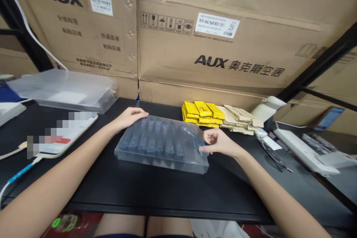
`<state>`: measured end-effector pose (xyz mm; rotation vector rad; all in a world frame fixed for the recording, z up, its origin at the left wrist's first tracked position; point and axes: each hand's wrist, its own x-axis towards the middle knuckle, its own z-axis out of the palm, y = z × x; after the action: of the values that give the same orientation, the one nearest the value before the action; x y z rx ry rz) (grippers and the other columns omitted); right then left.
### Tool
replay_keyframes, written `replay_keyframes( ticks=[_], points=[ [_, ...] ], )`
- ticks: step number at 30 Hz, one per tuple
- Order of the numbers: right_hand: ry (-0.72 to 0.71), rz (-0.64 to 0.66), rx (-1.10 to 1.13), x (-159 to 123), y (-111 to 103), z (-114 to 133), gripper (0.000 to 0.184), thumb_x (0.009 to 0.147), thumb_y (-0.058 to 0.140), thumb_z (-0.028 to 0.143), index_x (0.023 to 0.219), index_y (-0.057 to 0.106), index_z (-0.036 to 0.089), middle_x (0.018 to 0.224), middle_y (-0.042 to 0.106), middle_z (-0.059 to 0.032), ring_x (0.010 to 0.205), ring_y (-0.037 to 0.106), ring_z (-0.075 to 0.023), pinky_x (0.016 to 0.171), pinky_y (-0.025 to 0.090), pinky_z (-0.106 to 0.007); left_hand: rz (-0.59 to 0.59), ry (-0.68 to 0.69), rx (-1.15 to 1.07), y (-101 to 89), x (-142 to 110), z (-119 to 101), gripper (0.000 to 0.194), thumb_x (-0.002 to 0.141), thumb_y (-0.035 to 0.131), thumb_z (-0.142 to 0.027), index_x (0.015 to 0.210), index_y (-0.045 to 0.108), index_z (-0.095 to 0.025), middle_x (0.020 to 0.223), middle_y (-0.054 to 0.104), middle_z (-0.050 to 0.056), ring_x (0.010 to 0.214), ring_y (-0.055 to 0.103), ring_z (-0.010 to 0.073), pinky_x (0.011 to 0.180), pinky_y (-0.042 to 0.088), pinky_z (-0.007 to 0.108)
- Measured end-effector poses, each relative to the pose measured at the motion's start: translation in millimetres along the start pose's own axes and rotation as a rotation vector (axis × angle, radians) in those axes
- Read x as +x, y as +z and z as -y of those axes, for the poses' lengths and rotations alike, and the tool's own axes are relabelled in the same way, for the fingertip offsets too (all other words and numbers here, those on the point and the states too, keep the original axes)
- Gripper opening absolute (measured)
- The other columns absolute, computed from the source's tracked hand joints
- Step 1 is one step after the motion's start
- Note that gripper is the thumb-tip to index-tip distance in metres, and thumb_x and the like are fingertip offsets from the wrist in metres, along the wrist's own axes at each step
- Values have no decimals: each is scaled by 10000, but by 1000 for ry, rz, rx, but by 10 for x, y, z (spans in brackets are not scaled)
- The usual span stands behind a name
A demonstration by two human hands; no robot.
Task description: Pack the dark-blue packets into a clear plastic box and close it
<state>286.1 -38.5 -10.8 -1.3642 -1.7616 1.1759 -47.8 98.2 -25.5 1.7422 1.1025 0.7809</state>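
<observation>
A translucent plastic case [161,160] lies flat on the black table in front of me, with several dark narrow packets [152,137] side by side inside it. At its far left corner, my left hand [131,116] grips the edge, fingers bent over the rim. My right hand [219,142] is closed on the right end of the case, its thumb pressed near a round snap on the flap and its other fingers curled. Just behind the case are stacked yellow packets [202,113] and, beside them, beige packets [241,118].
To the left, a phone [69,135] with a plugged-in cable lies near another translucent case [75,89]. On the right are a white bottle [267,108], eyeglasses [270,152] and a power strip [304,152]. Large cardboard boxes [173,55] wall off the back; black shelf bars [320,68] slant at the sides.
</observation>
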Motion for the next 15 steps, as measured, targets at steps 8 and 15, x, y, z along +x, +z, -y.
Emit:
replay_keyframes(
  ticks=[8,15],
  points=[
    [41,-139,87,85,136,-102,448,545,852,392,577,458,182,468,459,82,407,515,-75,427,421,-190,-60,8,9,-35,13,23,340,682,661,-521,739,720,-191,743,695,11,739,613,190,708,433,273],
    [110,10,54,66,183,-86,352,596,819,416,757,676,137,605,635,12,508,595,-123,529,501,-240,-79,-5,26,-18,-9,-17,332,673,659,-521,728,720,-200,745,699,7,758,616,199,718,434,279]
  ],
)
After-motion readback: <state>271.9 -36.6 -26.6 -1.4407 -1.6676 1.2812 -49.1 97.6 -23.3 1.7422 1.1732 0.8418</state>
